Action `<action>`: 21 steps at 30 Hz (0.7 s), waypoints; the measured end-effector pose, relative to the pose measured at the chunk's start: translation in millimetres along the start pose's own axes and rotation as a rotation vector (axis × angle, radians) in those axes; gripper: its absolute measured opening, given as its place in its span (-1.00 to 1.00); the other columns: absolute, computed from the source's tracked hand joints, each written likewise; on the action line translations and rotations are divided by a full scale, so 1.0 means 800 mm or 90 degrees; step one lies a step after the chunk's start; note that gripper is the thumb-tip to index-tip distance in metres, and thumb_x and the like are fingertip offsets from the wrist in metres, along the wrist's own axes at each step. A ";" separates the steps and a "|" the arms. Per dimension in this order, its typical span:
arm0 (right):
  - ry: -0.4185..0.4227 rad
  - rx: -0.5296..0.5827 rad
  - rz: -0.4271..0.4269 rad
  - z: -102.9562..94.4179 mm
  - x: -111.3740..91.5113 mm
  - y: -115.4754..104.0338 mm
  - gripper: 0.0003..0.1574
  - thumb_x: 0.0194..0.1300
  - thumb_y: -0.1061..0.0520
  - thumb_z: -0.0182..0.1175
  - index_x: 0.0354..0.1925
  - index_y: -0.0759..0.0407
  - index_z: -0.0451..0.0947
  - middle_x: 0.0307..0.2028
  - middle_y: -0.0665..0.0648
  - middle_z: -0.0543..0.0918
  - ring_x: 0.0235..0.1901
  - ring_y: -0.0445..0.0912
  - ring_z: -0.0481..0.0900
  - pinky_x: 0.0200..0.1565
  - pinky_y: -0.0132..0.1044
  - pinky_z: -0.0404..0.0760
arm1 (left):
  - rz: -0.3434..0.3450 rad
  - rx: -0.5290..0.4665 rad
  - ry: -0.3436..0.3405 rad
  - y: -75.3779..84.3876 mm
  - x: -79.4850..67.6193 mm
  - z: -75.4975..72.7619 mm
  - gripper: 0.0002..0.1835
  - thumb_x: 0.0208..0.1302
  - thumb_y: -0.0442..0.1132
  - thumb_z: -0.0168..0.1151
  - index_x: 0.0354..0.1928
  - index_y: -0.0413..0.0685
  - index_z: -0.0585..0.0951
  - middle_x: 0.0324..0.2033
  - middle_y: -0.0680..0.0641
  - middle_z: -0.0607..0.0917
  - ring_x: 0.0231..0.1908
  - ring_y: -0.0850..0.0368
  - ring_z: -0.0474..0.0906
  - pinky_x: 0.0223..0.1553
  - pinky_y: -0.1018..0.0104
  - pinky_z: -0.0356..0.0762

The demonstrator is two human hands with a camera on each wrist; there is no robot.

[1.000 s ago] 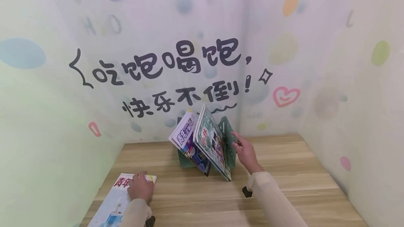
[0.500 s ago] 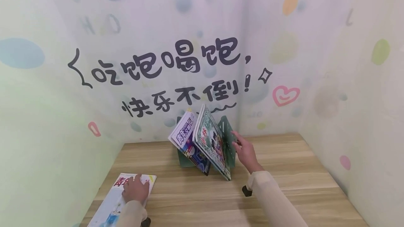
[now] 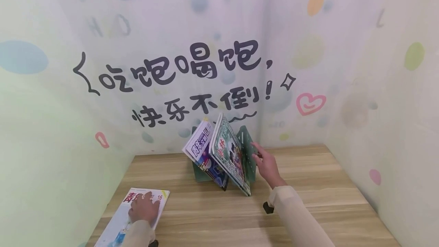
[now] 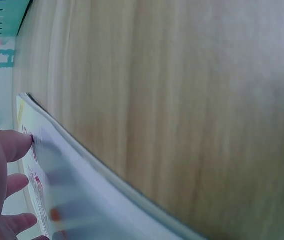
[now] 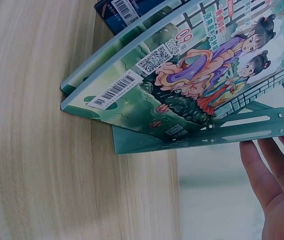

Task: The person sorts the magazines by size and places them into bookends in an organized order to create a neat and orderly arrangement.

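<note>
In the head view my left hand (image 3: 144, 207) is over a white magazine (image 3: 113, 224) with red title characters, lying flat at the table's front left. Its fingers are spread over the cover in the left wrist view, thumb near the edge. My right hand (image 3: 269, 167) touches the outer side of a green metal bookend (image 3: 252, 159) with extended fingertips (image 5: 256, 162). Against that bookend's inner side lean green illustrated magazines (image 5: 181, 95), tilted with their tops to the left. A purple-and-blue magazine (image 3: 200, 149) leans likewise, just left of them.
A second green bookend part (image 3: 202, 174) shows at the left of the leaning magazines. The wood-grain table (image 3: 308, 216) meets a pale printed wall (image 3: 212, 14) at the back, with walls at both sides.
My left hand has slid left over the white magazine, uncovering more of its right top corner. My right hand and the leaning magazines keep their places.
</note>
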State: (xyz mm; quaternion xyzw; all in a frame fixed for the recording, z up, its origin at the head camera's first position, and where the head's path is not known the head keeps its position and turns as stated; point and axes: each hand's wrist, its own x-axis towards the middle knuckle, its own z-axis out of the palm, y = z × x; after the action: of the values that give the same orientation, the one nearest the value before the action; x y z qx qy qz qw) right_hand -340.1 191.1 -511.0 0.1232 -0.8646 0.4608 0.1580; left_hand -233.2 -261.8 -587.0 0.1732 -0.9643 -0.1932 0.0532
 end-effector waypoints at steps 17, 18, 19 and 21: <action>-0.013 -0.002 0.011 0.000 -0.001 -0.003 -0.39 0.43 0.19 0.11 0.38 -0.17 0.33 0.29 0.21 0.45 0.02 0.19 0.59 -0.10 0.06 0.66 | 0.024 0.037 -0.073 -0.010 -0.008 -0.012 -0.17 0.32 0.23 0.03 0.41 -0.23 0.21 0.34 -0.55 0.06 0.31 -0.62 -0.17 0.16 -0.60 -0.17; -0.012 -0.002 0.011 0.000 -0.001 -0.003 -0.39 0.43 0.19 0.11 0.38 -0.16 0.33 0.29 0.21 0.45 0.02 0.19 0.59 -0.10 0.06 0.66 | 0.025 0.034 -0.081 -0.012 -0.007 -0.012 -0.14 0.31 0.26 0.01 0.42 -0.22 0.18 0.36 -0.55 0.02 0.31 -0.62 -0.21 0.16 -0.60 -0.23; -0.012 -0.003 0.011 0.000 -0.001 -0.004 -0.39 0.43 0.19 0.11 0.38 -0.16 0.33 0.28 0.21 0.45 0.02 0.19 0.59 -0.11 0.06 0.66 | 0.026 0.034 -0.088 -0.013 -0.006 -0.011 -0.12 0.31 0.29 -0.01 0.44 -0.21 0.15 0.37 -0.55 -0.02 0.32 -0.62 -0.25 0.17 -0.60 -0.29; -0.011 -0.003 0.011 -0.001 -0.001 -0.004 -0.39 0.43 0.19 0.12 0.37 -0.16 0.33 0.28 0.22 0.46 0.02 0.19 0.59 -0.12 0.06 0.67 | 0.027 0.036 -0.101 -0.016 -0.005 -0.009 -0.08 0.29 0.34 -0.03 0.46 -0.19 0.11 0.39 -0.54 -0.08 0.32 -0.62 -0.32 0.16 -0.61 -0.36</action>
State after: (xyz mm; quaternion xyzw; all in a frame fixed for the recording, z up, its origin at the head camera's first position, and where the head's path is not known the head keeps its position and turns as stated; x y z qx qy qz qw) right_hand -338.5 189.9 -508.4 0.1192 -0.8679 0.4593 0.1467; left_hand -224.4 -274.1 -585.7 0.1386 -0.9739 -0.1781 -0.0243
